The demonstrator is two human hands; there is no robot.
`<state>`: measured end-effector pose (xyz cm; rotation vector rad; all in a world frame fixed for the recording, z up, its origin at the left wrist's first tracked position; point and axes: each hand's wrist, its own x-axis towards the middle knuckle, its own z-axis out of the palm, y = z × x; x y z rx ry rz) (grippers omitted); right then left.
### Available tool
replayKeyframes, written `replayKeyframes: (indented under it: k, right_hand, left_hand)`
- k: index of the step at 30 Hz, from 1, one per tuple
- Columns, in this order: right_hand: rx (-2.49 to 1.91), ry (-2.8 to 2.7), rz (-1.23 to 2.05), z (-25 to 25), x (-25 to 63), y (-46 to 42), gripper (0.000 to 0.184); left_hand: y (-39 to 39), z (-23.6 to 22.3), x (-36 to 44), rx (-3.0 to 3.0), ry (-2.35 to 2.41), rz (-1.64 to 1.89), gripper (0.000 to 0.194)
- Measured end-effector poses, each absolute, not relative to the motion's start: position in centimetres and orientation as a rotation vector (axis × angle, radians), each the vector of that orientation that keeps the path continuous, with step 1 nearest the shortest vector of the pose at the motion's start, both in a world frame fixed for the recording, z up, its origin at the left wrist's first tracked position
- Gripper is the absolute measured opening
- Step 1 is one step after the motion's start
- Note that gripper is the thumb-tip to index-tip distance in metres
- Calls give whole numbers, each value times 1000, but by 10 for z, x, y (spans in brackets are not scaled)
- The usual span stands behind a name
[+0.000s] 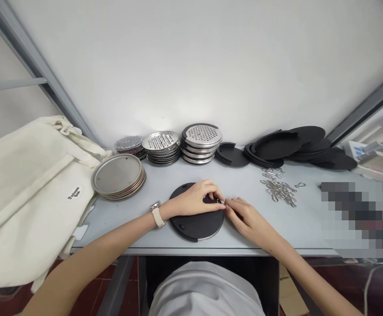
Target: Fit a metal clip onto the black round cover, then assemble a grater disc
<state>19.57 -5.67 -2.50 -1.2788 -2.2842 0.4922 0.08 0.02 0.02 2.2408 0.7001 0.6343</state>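
A round black disc (198, 226) lies on the table in front of me, with a thin silvery edge at its lower right. My left hand (196, 199) rests across it, closed, with thumb and fingertips pinching a small metal clip (222, 202) at the disc's right edge. Against that same clip, the closed fingertips of my right hand (249, 219) press from the right. Fingers cover most of the clip, so its exact shape and how it sits on the disc are hidden.
Behind stand stacks of round metal graters (161, 147), (202, 145) and plain metal discs (117, 175). Black round holders (277, 145) are piled at the back right. Loose metal clips (280, 191) lie right of my hands. A cream bag (30, 188) fills the left side.
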Motion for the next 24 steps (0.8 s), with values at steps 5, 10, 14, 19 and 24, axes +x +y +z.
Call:
replayKeyframes:
  k: [5, 10, 14, 19, 24]
  right_hand:
    - [-1278, -2291, 510, -25, 196, -56, 29]
    - [-1288, -2318, 500, -26, 196, -56, 29]
    - [-1288, -2318, 488, -27, 197, -56, 27]
    - [-1302, -2313, 480, -27, 196, -56, 27]
    - [-1316, -2320, 487, -27, 196, -56, 27]
  left_hand:
    - [0, 0, -1, 2232, 683, 607, 25]
    - [1, -3, -1, 2210, 662, 616, 26]
    - [1, -3, -1, 2218, 647, 620, 26]
    - [1, -2, -1, 2238, 661, 610, 29]
    - [1, -4, -1, 2226, 655, 638, 34]
